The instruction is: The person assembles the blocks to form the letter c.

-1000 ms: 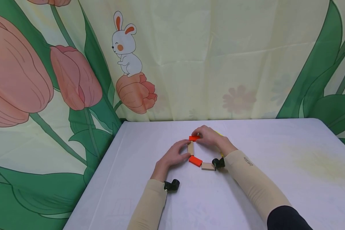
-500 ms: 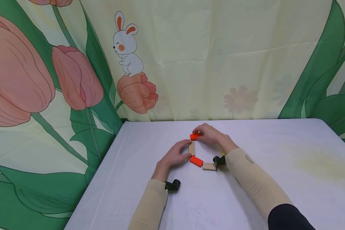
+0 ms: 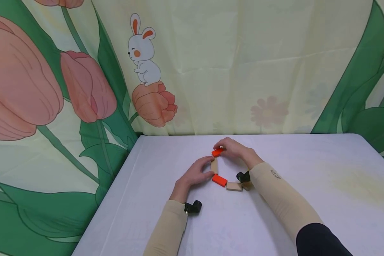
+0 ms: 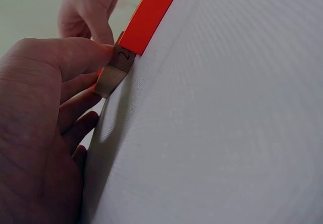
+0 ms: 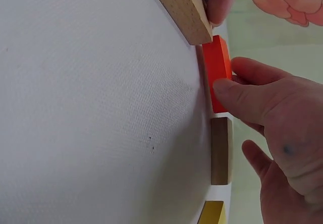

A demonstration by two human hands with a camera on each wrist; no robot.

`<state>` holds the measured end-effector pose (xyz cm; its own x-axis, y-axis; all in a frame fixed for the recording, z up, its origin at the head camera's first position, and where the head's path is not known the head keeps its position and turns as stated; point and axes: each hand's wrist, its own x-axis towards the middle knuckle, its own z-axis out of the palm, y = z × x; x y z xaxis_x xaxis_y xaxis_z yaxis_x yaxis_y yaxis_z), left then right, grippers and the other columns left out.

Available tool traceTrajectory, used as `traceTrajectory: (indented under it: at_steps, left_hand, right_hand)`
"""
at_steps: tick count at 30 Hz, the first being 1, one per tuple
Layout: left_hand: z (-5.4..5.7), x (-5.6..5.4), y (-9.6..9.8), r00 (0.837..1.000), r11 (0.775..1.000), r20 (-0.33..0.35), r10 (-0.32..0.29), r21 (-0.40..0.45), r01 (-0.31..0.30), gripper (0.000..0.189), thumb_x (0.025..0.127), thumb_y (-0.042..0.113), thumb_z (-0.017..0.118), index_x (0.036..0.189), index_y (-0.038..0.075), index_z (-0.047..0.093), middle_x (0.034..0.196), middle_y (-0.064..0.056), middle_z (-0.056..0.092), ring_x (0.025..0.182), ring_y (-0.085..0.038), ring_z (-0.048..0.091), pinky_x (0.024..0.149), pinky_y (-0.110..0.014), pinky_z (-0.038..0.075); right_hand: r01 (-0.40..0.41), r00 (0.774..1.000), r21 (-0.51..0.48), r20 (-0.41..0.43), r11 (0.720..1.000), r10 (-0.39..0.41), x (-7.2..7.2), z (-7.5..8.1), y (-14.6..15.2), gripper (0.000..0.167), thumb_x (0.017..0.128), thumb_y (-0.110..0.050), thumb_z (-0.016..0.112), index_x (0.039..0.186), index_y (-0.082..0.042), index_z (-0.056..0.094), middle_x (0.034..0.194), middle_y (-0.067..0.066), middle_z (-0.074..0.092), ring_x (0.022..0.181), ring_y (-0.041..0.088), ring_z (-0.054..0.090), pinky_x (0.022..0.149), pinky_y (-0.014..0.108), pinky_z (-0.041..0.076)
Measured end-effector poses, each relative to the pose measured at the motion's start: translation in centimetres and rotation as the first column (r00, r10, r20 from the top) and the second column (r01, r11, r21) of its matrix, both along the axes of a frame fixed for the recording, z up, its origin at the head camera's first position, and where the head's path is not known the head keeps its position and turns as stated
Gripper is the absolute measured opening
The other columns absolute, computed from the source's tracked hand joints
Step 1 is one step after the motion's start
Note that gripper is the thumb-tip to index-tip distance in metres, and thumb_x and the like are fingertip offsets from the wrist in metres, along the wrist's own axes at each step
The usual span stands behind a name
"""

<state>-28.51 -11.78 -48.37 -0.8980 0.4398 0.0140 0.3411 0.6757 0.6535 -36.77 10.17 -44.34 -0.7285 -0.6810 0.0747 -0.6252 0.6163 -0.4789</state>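
My right hand (image 3: pixel 233 148) pinches a red block (image 5: pixel 217 72) between thumb and fingers, at the far left of a ring of blocks. In the head view that red block is tilted, its right end farther back. My left hand (image 3: pixel 195 172) holds a plain wooden block (image 3: pixel 214 166), with the thumb at its near end and the fingertips at its far end. A digit 2 shows on that block in the left wrist view. Another red block (image 3: pixel 219 180) meets its near end, by my left thumb.
Plain wooden block (image 3: pixel 234 186) continues the ring in front. Past the pinched block, another wooden block (image 5: pixel 220 151) and a yellow block (image 5: pixel 213 213) stand with gaps between. A white cloth (image 3: pixel 307 177) covers the table; a printed curtain (image 3: pixel 211 71) hangs behind.
The red block in my right hand has shifted slightly away and turned from straight across to tilted. My left hand stays at the wooden block. The head view has shifted a little.
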Motion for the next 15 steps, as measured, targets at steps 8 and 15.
traceTrajectory:
  at_steps: [8,15]
  left_hand:
    - [-0.06,0.10,-0.01,1.000,1.000,0.001,0.009,0.011,-0.009,0.057,0.094,0.027,0.067,0.148,0.017,0.052,0.153,-0.001,0.046,0.142,-0.020,0.039,0.116,-0.042,0.032]
    - [-0.04,0.21,-0.06,1.000,1.000,0.006,0.010,0.024,-0.011,0.058,0.094,0.028,0.067,0.149,0.018,0.051,0.153,-0.001,0.046,0.142,-0.020,0.039,0.116,-0.043,0.033]
  right_hand:
    - [0.028,0.998,0.030,0.055,0.999,-0.029,0.12,-0.09,-0.16,0.031,0.093,0.007,0.064,0.121,-0.005,0.072,0.122,0.012,0.066,0.120,0.035,0.051,0.108,0.051,0.040]
    - [0.064,0.994,0.048,0.081,0.997,-0.067,0.31,-0.10,-0.19,0.033,0.094,0.006,0.063,0.124,-0.008,0.071,0.125,0.011,0.063,0.125,0.034,0.047,0.109,0.051,0.039]
